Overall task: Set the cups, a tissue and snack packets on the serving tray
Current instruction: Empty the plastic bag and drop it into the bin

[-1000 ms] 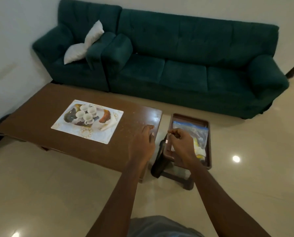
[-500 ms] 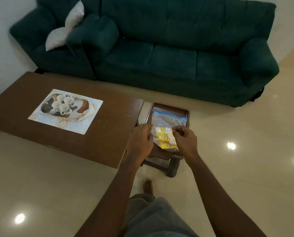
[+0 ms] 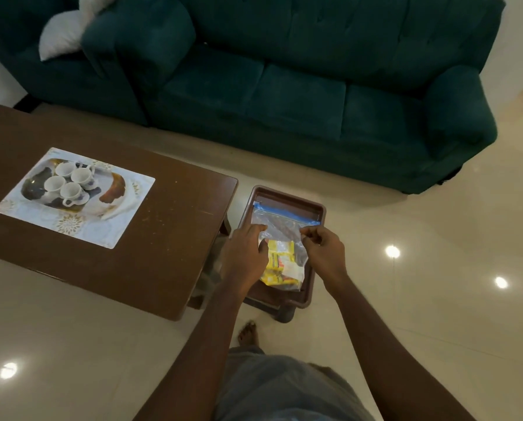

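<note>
Item: clear zip bag (image 3: 280, 227) of yellow snack packets (image 3: 280, 261), lying in a brown tray (image 3: 287, 196). My left hand (image 3: 246, 256) rests fingers on its 9 o'clock edge; my right hand (image 3: 324, 247) pinches the plastic at 3 o'clock. Four white cups (image 3: 67, 183) sit on the table (image 3: 169, 238), well apart at 9 o'clock.

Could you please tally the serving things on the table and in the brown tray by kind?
Cups: 4
Plate: 1
Placemat: 1
Tissue: 1
Zip bag of yellow snack packets: 1; packets inside too crumpled to count
Brown tray: 1
Total: 9
</note>
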